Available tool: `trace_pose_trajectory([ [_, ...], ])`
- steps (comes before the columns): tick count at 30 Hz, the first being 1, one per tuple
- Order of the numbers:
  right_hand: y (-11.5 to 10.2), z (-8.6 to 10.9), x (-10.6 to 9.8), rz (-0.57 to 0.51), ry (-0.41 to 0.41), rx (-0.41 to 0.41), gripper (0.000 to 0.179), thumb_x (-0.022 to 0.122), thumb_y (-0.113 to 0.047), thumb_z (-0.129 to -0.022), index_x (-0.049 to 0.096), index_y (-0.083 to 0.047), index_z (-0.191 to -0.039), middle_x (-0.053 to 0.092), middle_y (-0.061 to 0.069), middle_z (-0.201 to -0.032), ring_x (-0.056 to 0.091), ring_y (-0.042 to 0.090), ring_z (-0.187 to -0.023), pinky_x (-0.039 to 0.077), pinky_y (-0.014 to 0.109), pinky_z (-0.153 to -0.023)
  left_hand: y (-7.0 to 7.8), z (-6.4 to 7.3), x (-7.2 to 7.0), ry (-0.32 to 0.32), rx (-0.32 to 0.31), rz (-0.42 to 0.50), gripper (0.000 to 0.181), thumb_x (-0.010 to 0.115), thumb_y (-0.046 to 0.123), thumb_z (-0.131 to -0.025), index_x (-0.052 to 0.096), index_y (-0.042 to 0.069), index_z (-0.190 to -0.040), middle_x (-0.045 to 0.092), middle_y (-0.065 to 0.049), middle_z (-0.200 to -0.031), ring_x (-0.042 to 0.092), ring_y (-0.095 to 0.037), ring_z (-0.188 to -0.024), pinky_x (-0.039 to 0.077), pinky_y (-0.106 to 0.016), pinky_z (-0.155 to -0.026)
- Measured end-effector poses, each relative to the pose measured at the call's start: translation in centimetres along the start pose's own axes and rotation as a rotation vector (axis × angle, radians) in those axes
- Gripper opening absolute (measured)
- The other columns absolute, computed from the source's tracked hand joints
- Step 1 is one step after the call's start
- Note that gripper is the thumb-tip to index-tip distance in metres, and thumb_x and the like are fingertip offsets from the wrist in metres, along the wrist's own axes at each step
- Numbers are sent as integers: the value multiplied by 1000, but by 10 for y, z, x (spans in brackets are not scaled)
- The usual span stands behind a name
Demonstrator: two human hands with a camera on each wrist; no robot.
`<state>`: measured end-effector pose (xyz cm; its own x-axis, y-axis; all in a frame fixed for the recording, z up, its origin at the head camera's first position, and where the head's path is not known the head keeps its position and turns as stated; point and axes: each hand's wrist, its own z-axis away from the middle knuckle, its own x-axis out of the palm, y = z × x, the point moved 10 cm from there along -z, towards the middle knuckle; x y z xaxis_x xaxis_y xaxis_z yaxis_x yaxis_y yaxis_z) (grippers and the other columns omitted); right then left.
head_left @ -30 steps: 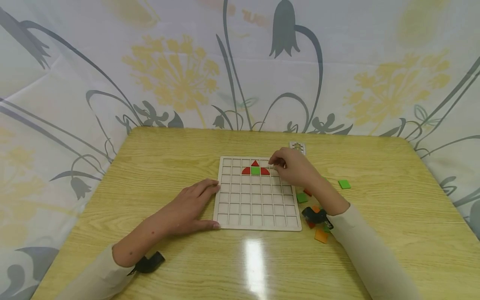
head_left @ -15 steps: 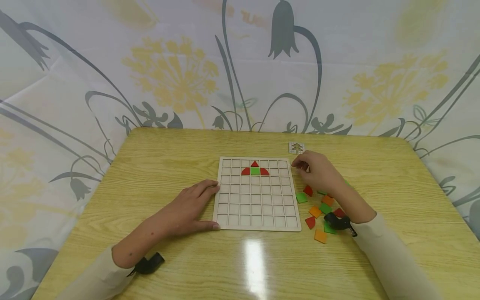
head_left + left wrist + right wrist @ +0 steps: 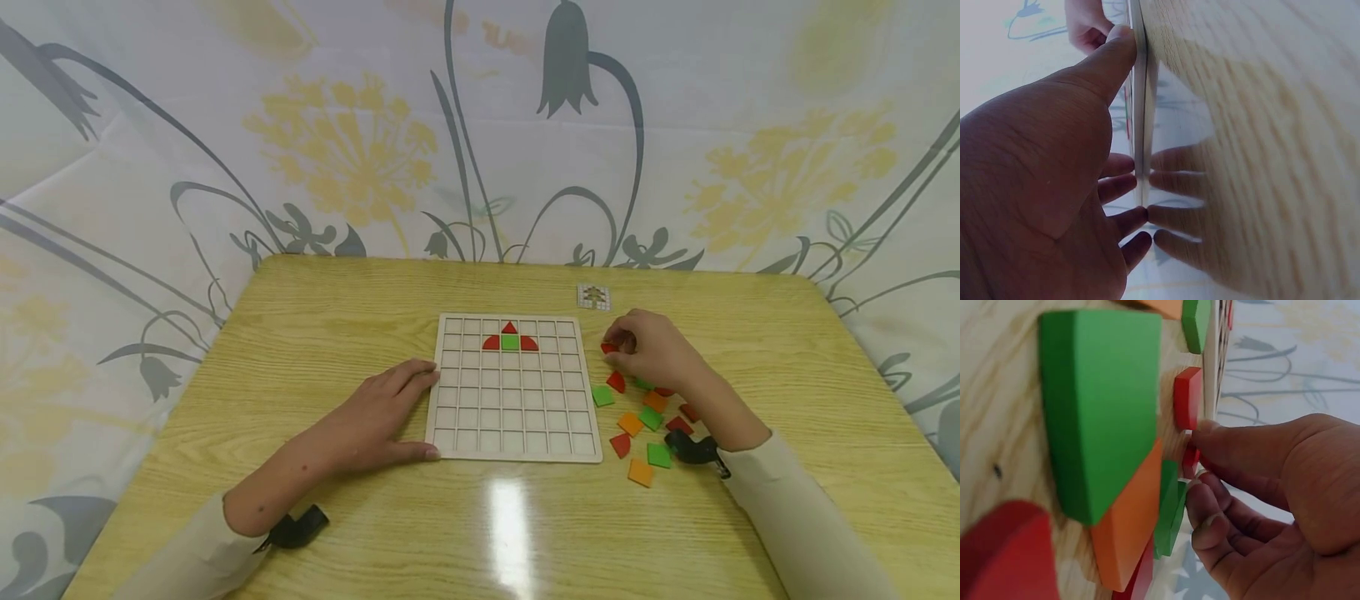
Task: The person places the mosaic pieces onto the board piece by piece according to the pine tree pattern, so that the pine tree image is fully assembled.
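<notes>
A pale gridded wooden board lies on the table. Near its far edge, a red triangle sits above a green square, with a red quarter-circle and another red quarter-circle on either side. My left hand rests at the board's left edge, fingers spread; in the left wrist view its thumb and fingertips touch the rim. Right of the board, my right hand pinches a small red tile between thumb and fingers, low over the table. Its exact shape is partly hidden.
Loose tiles lie right of the board, among them a green square, an orange tile and a red quarter-circle. A small pattern card lies beyond the board. A patterned cloth hangs behind the table.
My right hand has moved from over the board's far right part, rightward to the loose tiles, and now has a red tile at its fingertips. The left hand has stayed in place.
</notes>
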<state>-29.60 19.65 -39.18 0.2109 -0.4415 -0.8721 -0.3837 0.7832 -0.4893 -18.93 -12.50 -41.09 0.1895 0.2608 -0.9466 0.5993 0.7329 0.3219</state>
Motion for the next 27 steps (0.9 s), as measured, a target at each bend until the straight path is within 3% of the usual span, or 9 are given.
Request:
trace_pose_trajectory([
  [9,7,0,1,-3,-7,27,9,76,-5,-97,77,-4,-105,67,11,-101,63,22,-82,55,42,-74,1,0,-1,-1,4,-5,100,73,65,-93,36,4,-163,33,-12,-167,35,-34,-155,38,-60,-118],
  [20,-8,-2,-2,125,77,-108,14,66,-2,-97,76,1,-107,66,11,-94,57,21,-79,52,41,-73,1,-1,-2,9,8,-6,100,75,64,-92,38,3,-163,35,-12,-166,36,-33,-154,38,-60,-117],
  [27,-10,-4,-4,131,94,-113,17,64,2,-94,74,4,-108,68,14,-96,55,22,-76,48,39,-70,0,0,0,0,5,-4,100,73,66,-93,36,4,-163,34,-12,-167,35,-34,-154,38,-60,-117],
])
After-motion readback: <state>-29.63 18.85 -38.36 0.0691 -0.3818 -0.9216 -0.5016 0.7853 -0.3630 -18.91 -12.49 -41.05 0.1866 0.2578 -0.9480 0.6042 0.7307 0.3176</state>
